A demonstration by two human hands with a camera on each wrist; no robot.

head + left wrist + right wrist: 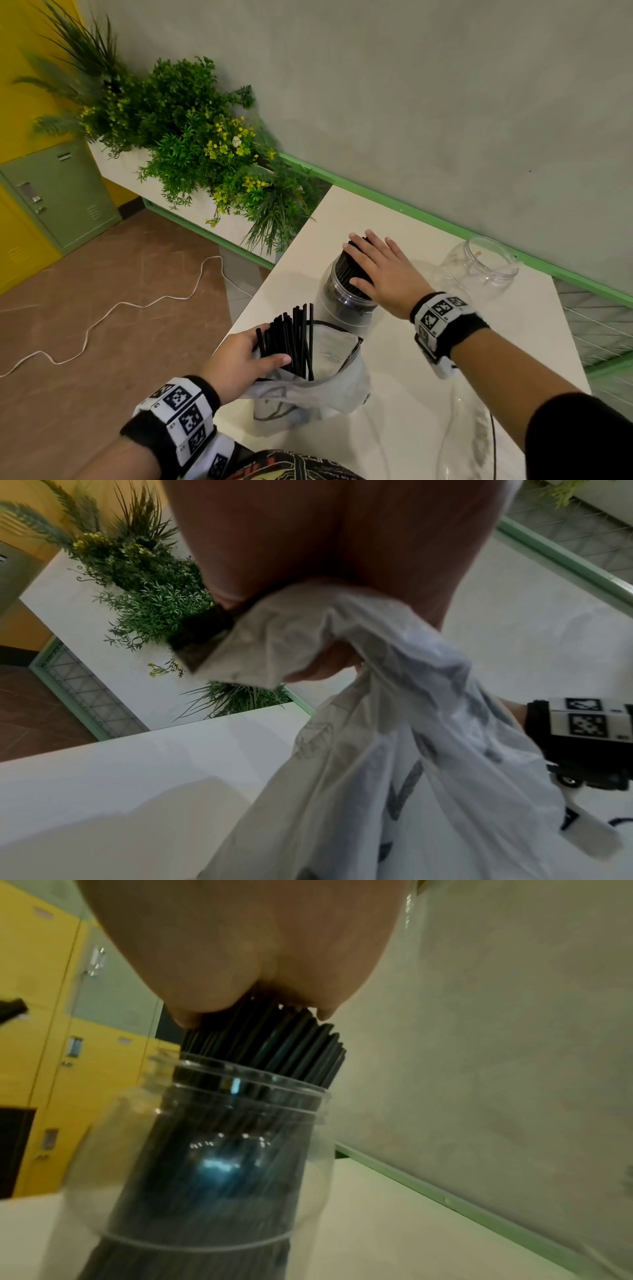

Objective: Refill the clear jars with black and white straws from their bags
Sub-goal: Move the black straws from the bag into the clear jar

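A clear jar (339, 305) (219, 1150) stands on the white table (404, 377), packed with upright black straws (349, 270) (274, 1042) that rise above its rim. My right hand (380, 270) (257, 947) lies flat on their tops, fingers straight. Nearer me stands a translucent white bag (329, 387) (394, 723) with a bunch of black straws (294, 339) (202, 634) sticking out of its mouth. My left hand (246, 356) (308, 547) grips that bunch together with the bag's edge, thumb across the front. No white straws are in view.
An empty clear jar (486, 263) stands at the back right by the green-trimmed wall. Clear plastic (469, 438) lies at the table's near right. A planter of green plants (205, 154) sits beyond the table's left end. A white cable (102, 315) crosses the floor.
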